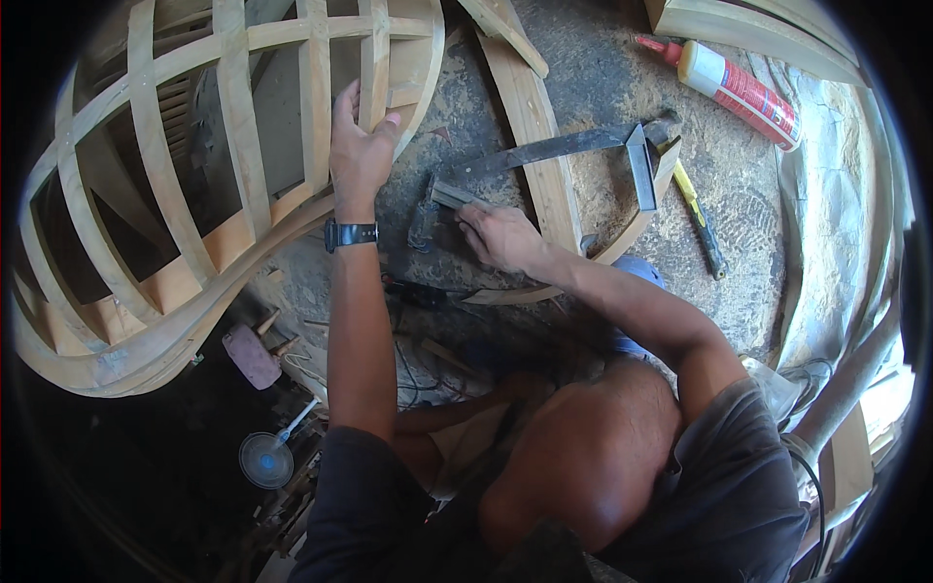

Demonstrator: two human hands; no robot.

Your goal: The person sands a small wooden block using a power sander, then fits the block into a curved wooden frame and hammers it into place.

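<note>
- Closest to the lens, a bent knee and dark-shirted shoulders fill the lower middle, with both forearms rising away from them.
- Left arm runs nearly straight up the view, a dark wristwatch [350,234] strapped at the wrist.
- Left hand [360,146] is raised with fingers extended upward and the thumb spread, pinching the edge of a slat on the curved wooden lattice frame [194,194]; the frame spreads out to the left of and below this hand.
- Right arm comes in from the lower right, elbow bent, forearm angled up and to the left.
- Right hand [501,236] is curled down over the dusty ground, closed on the near end of a small flat metal tool [449,194], which sticks out up and left of the knuckles.
- A metal square [583,155] lies just above and right of the right hand, resting across a curved wooden strip [535,136].
- A yellow-handled tool [702,219] lies well to the right of that hand.
- A glue bottle [734,85] with a red nozzle lies farther off, up and to the right.
- A small white fan [266,459] sits below the left elbow, in shadow.
</note>
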